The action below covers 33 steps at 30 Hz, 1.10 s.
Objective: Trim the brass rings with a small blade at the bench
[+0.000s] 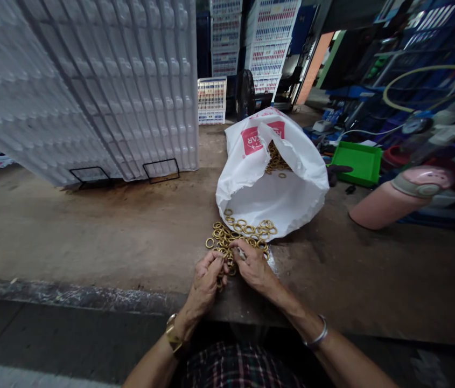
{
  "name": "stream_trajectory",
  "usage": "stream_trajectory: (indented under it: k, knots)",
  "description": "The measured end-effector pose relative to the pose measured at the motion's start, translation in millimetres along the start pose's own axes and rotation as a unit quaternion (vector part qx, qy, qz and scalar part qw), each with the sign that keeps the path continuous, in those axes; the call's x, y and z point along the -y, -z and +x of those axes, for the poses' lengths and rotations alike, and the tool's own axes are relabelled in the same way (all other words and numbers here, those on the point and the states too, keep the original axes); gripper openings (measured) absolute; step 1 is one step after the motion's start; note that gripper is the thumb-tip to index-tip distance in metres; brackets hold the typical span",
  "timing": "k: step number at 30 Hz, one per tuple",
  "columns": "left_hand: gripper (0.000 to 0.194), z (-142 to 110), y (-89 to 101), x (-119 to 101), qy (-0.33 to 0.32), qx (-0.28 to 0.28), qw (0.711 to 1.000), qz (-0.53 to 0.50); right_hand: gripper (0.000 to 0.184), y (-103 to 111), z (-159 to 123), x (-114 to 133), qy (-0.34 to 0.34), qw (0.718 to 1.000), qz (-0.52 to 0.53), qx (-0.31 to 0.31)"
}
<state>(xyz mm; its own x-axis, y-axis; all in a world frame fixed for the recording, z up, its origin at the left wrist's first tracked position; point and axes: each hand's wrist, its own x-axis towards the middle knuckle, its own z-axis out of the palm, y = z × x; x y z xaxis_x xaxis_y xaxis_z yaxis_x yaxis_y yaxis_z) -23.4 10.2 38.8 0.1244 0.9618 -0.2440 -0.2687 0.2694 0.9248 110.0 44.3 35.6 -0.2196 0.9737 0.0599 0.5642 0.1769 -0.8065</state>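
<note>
A pile of small brass rings [241,230] lies on the worn workbench [90,237] at the mouth of a white plastic bag [275,188], which holds more rings inside. My left hand [207,283] is curled, its fingers pinched on several brass rings at the near edge of the pile. My right hand [254,265] rests beside it with bent fingers pressed onto rings, thumb toward the left hand. A gold watch sits on my left wrist and a silver bangle on my right.
Tall stacks of white moulded plastic trays [90,81] stand at the back left. White crates [227,48] pile up behind. A green tray [358,161] and a pink cylinder [397,196] lie at the right, with hoses and machinery beyond.
</note>
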Motion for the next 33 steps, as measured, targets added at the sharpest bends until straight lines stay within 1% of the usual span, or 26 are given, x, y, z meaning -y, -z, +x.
stream_trajectory:
  k: [2,4,7,10,16,21,24,27,30,33]
  knots:
    - [0.031,0.3,-0.4,-1.0,-0.002,-0.007,1.000,0.006,0.025,-1.0,-4.6,-3.0,0.048,0.996,-0.072,0.032]
    - [0.032,0.5,-0.6,-1.8,-0.001,-0.015,1.000,0.013,0.027,-3.4,-8.5,-5.3,0.074,0.989,-0.116,0.057]
    - [0.034,0.0,-0.6,-2.6,0.000,-0.023,0.999,0.026,0.026,-6.8,-10.9,-5.6,0.090,0.983,-0.151,0.054]
    - [0.036,-0.9,-0.3,-2.2,-0.002,-0.025,0.999,0.039,0.026,-7.7,-10.5,-2.6,0.083,0.981,-0.171,0.048]
    - [0.040,-3.4,-0.9,-2.0,-0.001,-0.030,0.998,0.057,0.028,-6.9,-11.0,1.3,0.071,0.979,-0.185,0.058]
    - [0.040,-3.3,-1.0,-2.8,-0.025,-0.037,0.995,0.085,0.029,-7.9,-11.2,4.7,0.058,0.975,-0.205,0.066]
    - [0.040,-1.8,1.2,-0.6,-0.042,-0.043,0.993,0.102,0.028,-8.2,-10.4,8.3,0.046,0.972,-0.214,0.085]
    - [0.039,-5.5,3.5,0.1,-0.063,-0.046,0.991,0.107,0.026,-7.4,-8.1,7.0,0.045,0.969,-0.217,0.111]
    - [0.035,-15.7,3.0,-5.6,-0.075,-0.014,0.992,0.100,0.023,-3.6,-3.5,-0.4,0.034,0.965,-0.234,0.114]
    - [0.032,-22.7,0.8,-14.5,-0.050,0.043,0.997,0.043,0.023,4.2,5.7,-7.4,0.019,0.960,-0.268,0.075]
